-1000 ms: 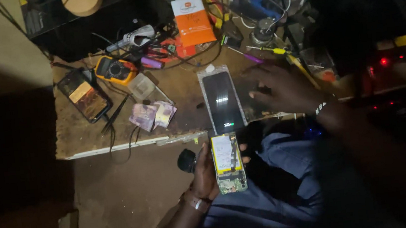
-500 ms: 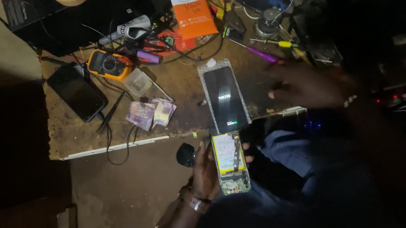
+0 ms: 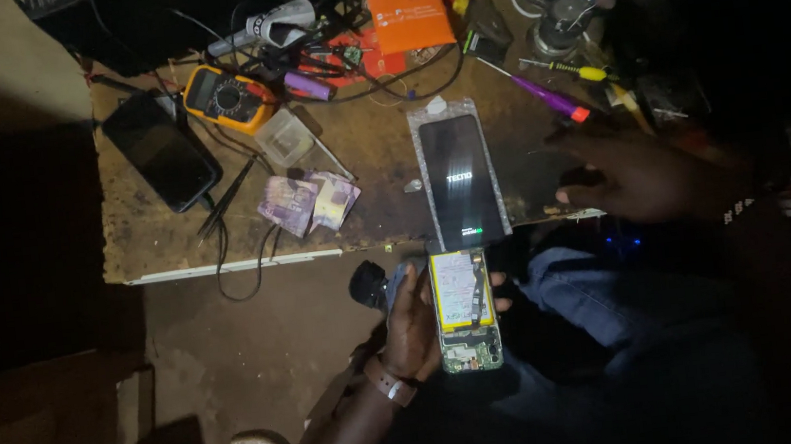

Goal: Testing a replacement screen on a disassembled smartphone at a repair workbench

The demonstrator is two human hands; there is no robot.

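Head: opened phone point(image 3: 464, 309) (yellow battery), lit.

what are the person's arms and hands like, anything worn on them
Both arms are bare, with no sleeves or gloves showing. The left hand has a band with a pale patch at the wrist. The right hand has a beaded black-and-white bracelet at the wrist.

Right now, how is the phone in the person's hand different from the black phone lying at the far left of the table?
The opened phone is held in the left hand below the table edge; the black phone lies untouched on the wooden table. The opened phone shows a yellow battery and green circuit board; the black phone shows only a dark, closed face. The opened phone points straight at the table; the black phone lies slanted. Both are slim rectangles.
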